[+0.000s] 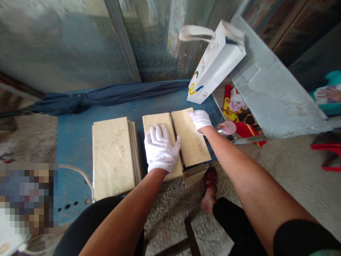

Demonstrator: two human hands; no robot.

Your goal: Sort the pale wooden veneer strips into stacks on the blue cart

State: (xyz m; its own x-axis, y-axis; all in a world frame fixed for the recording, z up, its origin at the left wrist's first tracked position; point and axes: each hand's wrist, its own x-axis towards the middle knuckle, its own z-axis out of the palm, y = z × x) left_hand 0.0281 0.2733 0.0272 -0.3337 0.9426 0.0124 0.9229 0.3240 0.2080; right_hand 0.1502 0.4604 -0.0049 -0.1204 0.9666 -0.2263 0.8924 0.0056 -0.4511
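My left hand [161, 147], in a white glove, lies flat with its fingers spread on the middle stack of cream rectangular boards [176, 173]. My right hand [200, 120], also gloved in white, grips the far right edge of a cream board [190, 142] on the right-hand stack. One finger shows on its top face; the other fingers are partly hidden. Below this board's near edge, more boards [195, 175] show, with a dark gap between. To the left stands a taller stack of similar boards [113, 156], its layers slightly uneven.
The stacks rest on a blue metal table [73, 142]. A folded dark umbrella [114, 94] lies along its back. A white paper bag [213, 64] stands at the back right, near a pink-topped container [228, 128]. A red stool [326, 147] is at far right.
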